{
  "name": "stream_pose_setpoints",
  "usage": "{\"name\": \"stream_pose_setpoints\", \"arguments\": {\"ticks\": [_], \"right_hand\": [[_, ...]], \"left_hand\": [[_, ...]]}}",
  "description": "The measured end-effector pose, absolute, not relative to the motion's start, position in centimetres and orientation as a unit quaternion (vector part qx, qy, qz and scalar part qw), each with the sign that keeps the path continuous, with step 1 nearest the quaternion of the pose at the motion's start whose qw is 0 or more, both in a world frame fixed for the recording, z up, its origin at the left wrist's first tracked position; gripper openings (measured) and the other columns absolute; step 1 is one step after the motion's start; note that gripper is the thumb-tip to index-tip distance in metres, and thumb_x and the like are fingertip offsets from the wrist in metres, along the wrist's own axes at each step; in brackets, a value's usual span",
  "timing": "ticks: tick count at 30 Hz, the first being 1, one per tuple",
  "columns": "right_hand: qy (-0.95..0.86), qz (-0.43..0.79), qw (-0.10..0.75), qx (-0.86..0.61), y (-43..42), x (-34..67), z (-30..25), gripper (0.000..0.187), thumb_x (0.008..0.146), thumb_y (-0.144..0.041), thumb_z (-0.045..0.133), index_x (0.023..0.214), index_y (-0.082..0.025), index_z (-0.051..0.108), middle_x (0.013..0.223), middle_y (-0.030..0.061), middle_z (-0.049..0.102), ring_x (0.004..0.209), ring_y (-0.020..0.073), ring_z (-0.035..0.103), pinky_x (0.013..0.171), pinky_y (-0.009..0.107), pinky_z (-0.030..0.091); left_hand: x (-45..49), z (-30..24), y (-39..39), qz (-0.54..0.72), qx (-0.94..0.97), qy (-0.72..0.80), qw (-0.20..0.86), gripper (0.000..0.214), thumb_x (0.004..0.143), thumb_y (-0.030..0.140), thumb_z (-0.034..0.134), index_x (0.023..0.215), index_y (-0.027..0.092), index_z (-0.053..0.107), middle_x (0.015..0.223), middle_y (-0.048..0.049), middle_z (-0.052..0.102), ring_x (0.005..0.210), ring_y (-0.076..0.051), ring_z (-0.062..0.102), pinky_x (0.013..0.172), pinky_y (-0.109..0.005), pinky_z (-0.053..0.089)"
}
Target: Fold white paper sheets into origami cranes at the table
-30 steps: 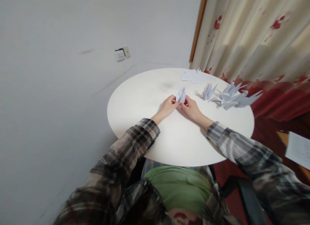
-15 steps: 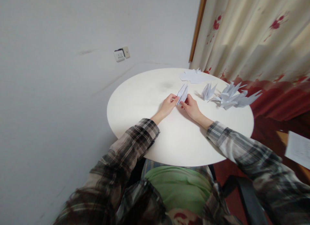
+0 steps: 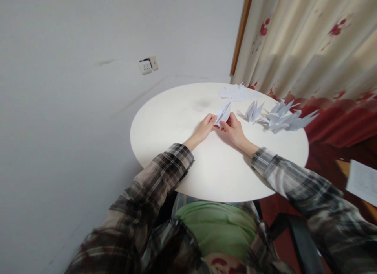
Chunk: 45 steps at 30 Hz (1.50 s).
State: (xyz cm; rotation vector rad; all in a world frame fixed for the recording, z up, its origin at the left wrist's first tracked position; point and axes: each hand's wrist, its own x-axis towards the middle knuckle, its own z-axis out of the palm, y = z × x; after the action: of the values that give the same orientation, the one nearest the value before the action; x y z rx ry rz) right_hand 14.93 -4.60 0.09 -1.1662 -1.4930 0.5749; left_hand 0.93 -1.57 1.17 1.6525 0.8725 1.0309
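Note:
A small folded piece of white paper (image 3: pixel 223 113) stands pointed over the middle of a round white table (image 3: pixel 182 160). My left hand (image 3: pixel 205 127) pinches its lower left side. My right hand (image 3: pixel 234 129) pinches its lower right side, fingers curled. Both hands rest on the tabletop, touching each other at the paper's base. Plaid sleeves cover both forearms.
Several folded white paper cranes (image 3: pixel 279 116) lie at the table's right, with one smaller crane (image 3: pixel 254 111) nearer my hands. Flat white paper sheets (image 3: pixel 235 92) sit at the far edge. A flowered curtain (image 3: pixel 309 46) hangs right; a wall socket (image 3: pixel 148 64) is on the wall.
The folded paper has tilted to the right and opened out a little between my fingers. My hands stay at the same spot on the table.

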Motion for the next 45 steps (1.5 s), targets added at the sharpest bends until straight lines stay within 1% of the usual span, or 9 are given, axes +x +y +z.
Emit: {"name": "stream_pose_setpoints", "arguments": {"ticks": [5,9,13,24,30,34,45], "right_hand": [[-0.633,0.239,0.551,-0.488,-4.55,14.93,-0.09,0.020,0.078,-0.038,0.053,0.084,-0.023,0.040,0.071,-0.0031,0.053,0.063,0.0134,0.051,0.059,0.029,0.043],[-0.633,0.246,0.550,-0.486,-4.57,14.88,-0.07,0.021,0.077,-0.039,0.053,0.085,-0.023,0.041,0.072,-0.0032,0.053,0.062,0.0132,0.050,0.059,0.029,0.043],[-0.632,0.249,0.547,-0.489,-4.63,14.84,0.05,0.021,0.077,-0.038,0.053,0.084,-0.023,0.041,0.070,-0.0037,0.052,0.061,0.0128,0.051,0.058,0.028,0.044],[-0.637,0.249,0.540,-0.491,-4.53,14.96,-0.06,0.022,0.077,-0.038,0.052,0.087,-0.023,0.041,0.073,-0.0034,0.055,0.061,0.0129,0.053,0.059,0.029,0.044],[-0.641,0.254,0.535,-0.489,-4.71,14.91,0.12,0.020,0.076,-0.035,0.053,0.087,-0.022,0.043,0.070,-0.0033,0.055,0.058,0.0135,0.053,0.058,0.030,0.043],[-0.643,0.254,0.535,-0.486,-4.80,14.86,0.23,0.019,0.075,-0.035,0.053,0.084,-0.022,0.043,0.066,-0.0040,0.054,0.057,0.0137,0.053,0.056,0.030,0.043],[-0.664,0.238,0.503,-0.500,-4.61,15.18,0.05,0.016,0.076,-0.031,0.052,0.087,-0.021,0.045,0.070,-0.0011,0.059,0.061,0.0144,0.053,0.060,0.030,0.044]], "left_hand": [[1.01,1.05,-1.34,0.412,0.671,0.367,0.495,0.011,0.091,0.028,0.041,0.086,0.019,0.045,0.086,0.0025,0.060,0.070,-0.007,0.062,0.059,-0.018,0.039],[1.06,1.29,-1.55,0.406,0.665,0.370,0.505,0.006,0.088,0.024,0.046,0.086,0.019,0.044,0.083,0.0027,0.060,0.068,-0.006,0.061,0.060,-0.019,0.039],[1.02,1.38,-1.74,0.406,0.668,0.363,0.507,0.007,0.085,0.022,0.049,0.085,0.018,0.044,0.081,0.0022,0.060,0.067,-0.007,0.061,0.062,-0.020,0.039],[0.95,1.57,-2.08,0.403,0.673,0.359,0.506,0.009,0.084,0.022,0.050,0.085,0.018,0.043,0.083,0.0006,0.060,0.068,-0.007,0.060,0.061,-0.021,0.039],[1.05,1.27,-1.80,0.412,0.678,0.351,0.498,0.008,0.082,0.018,0.052,0.082,0.017,0.043,0.076,0.0025,0.055,0.065,-0.007,0.058,0.058,-0.021,0.039],[1.07,0.85,-1.41,0.409,0.681,0.346,0.498,0.008,0.081,0.018,0.052,0.082,0.017,0.044,0.075,0.0029,0.055,0.064,-0.007,0.057,0.056,-0.020,0.038],[0.99,1.09,-1.66,0.394,0.689,0.363,0.487,0.007,0.080,0.018,0.051,0.084,0.017,0.045,0.077,0.0017,0.056,0.067,-0.008,0.056,0.060,-0.021,0.040]]}}
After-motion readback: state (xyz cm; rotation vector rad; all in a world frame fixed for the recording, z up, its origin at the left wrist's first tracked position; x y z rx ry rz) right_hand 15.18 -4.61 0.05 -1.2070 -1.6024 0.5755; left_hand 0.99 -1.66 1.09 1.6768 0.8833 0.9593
